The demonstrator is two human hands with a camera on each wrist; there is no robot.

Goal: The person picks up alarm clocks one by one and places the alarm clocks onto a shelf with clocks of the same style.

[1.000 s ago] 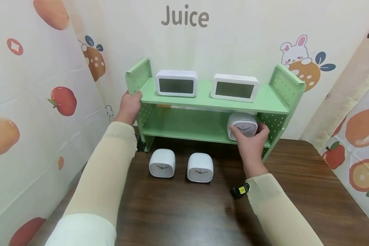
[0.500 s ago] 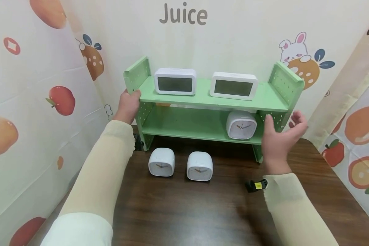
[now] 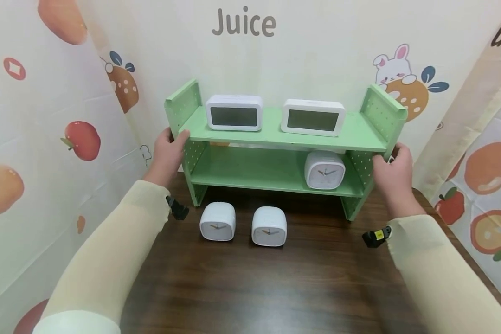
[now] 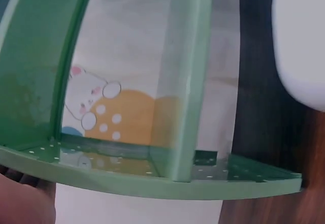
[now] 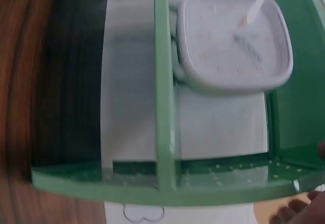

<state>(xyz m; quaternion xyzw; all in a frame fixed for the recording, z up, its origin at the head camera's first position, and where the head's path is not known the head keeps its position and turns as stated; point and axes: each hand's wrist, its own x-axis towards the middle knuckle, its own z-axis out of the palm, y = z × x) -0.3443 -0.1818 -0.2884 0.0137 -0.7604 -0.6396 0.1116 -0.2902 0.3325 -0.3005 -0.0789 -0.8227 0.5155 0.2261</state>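
A green two-tier shelf (image 3: 254,169) stands against the back wall. My left hand (image 3: 165,152) grips its left side panel, the thumb at the front by the upper board. On the opposite side, my right hand (image 3: 395,172) holds the right panel, thumb in front and fingers outside. One white analog alarm clock (image 3: 324,171) sits at the right of the lower board; it looms close in the right wrist view (image 5: 234,38). Two white digital clocks (image 3: 234,113) (image 3: 313,118) stand on the upper board.
Two more white analog alarm clocks (image 3: 218,221) (image 3: 269,226) stand on the dark wooden table (image 3: 250,287) before the shelf. Fruit-printed cloth (image 3: 317,46) hangs behind and at both sides.
My right hand has let go of the analog clock on the lower board, swung right, and taken hold of the shelf's right panel. The left hand stays at the left panel.
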